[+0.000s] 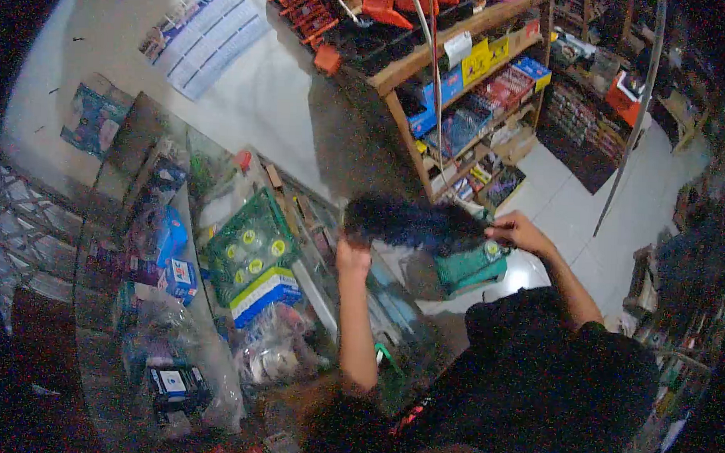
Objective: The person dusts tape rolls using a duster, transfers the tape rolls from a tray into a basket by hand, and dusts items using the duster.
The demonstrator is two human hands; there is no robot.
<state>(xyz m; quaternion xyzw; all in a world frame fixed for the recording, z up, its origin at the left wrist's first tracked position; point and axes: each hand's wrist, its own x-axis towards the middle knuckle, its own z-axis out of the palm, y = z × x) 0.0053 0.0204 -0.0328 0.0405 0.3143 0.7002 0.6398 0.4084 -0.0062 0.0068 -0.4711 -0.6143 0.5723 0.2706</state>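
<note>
A dark, blurred, fluffy-looking object (417,224) stretches between my two hands above the counter's edge. My left hand (353,258) is closed at its left end. My right hand (516,232) pinches its right end, thumb and fingers together. Beneath and to the left, a glass-topped counter (316,293) holds a green basket (255,215) with round yellow labels, and a blue and green box (266,297). A green item (473,270) shows just below the dark object, near my right hand.
Wooden shelves (413,140) with boxed goods stand ahead. A cable (642,116) hangs at the right over the tiled floor (574,222). Plastic bags (274,347) and a blue-white box (178,280) lie at the left. A calendar (213,41) is on the wall.
</note>
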